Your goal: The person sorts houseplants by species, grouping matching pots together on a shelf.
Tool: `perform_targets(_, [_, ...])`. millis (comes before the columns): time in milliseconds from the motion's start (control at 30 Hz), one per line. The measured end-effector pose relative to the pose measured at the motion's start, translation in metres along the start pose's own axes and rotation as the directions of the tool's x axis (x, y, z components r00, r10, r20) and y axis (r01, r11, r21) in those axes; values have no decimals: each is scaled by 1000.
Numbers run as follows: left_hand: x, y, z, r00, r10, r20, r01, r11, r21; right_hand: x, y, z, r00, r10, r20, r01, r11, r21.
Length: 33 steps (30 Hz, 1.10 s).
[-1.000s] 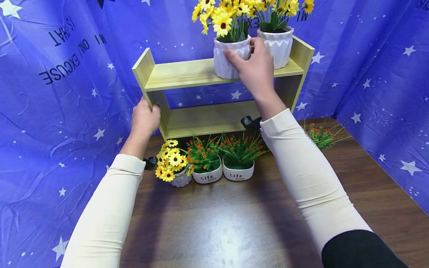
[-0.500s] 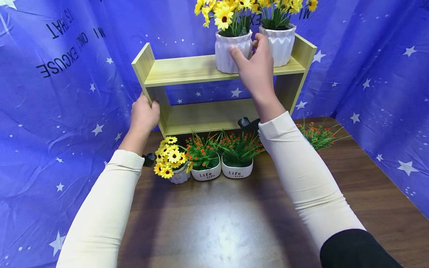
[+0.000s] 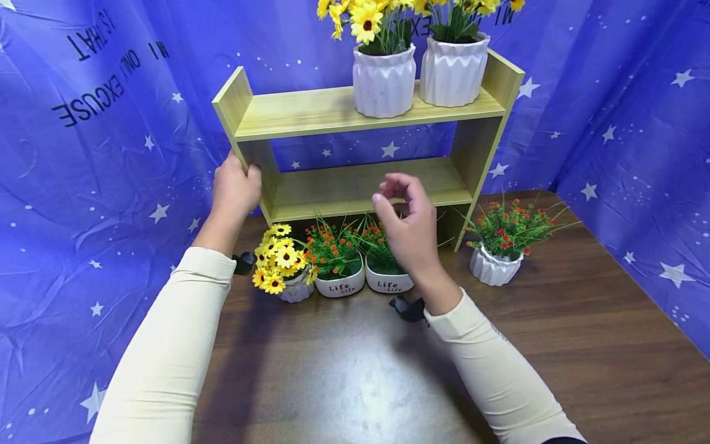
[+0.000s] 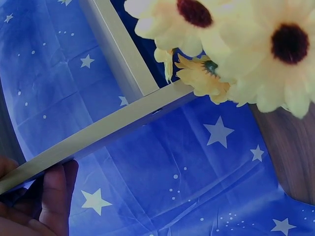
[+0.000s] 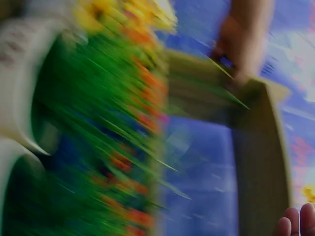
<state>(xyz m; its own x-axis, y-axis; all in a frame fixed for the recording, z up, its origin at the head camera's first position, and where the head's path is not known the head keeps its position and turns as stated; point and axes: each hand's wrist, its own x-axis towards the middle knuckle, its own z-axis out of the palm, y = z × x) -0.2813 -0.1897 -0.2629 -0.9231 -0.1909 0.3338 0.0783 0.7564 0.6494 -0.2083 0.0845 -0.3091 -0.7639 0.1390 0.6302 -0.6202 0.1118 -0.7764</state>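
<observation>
My left hand [image 3: 235,185] grips the left side panel of a two-tier wooden shelf [image 3: 299,114]; in the left wrist view its fingers [image 4: 55,194] wrap the panel's edge. My right hand [image 3: 409,222] hovers in front of the lower tier, fingers loosely curved with nothing between them. Behind and below it stand two white "Life" planters, the left planter [image 3: 339,286] and the right planter [image 3: 389,282], with red-flowered greenery. On the top tier, two white ribbed pots of yellow daisies, the left pot [image 3: 384,83] and the right pot [image 3: 453,71], stand side by side toward the right.
A small pot of yellow daisies [image 3: 283,259] stands at the shelf's front left. At the right, a white pot [image 3: 495,265] holds red-flowered grass on the wooden table [image 3: 610,308]. A blue star-printed curtain [image 3: 138,216] surrounds the back and sides.
My right hand has let go of the left daisy pot on the top tier and moved down in front of the shelf. My left hand keeps its grip on the side panel.
</observation>
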Motion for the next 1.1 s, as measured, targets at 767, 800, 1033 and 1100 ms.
perform_targets(767, [0, -4, 3, 1000, 12, -8, -12, 1000, -5, -115, 55, 28, 951, 249, 183, -248, 968, -27])
perform_targets(800, [0, -4, 3, 1000, 12, -9, -12, 1000, -7, -118, 58, 31, 940, 273, 202, -273, 962, -27])
perform_targets(1033, [0, -4, 3, 1000, 8, -6, -8, 1000, -18, -134, 74, 53, 868, 358, 345, -348, 933, -92])
perform_targets(1100, [0, -4, 3, 1000, 9, -6, -9, 1000, -14, -138, 79, 60, 844, 368, 390, -354, 929, -112])
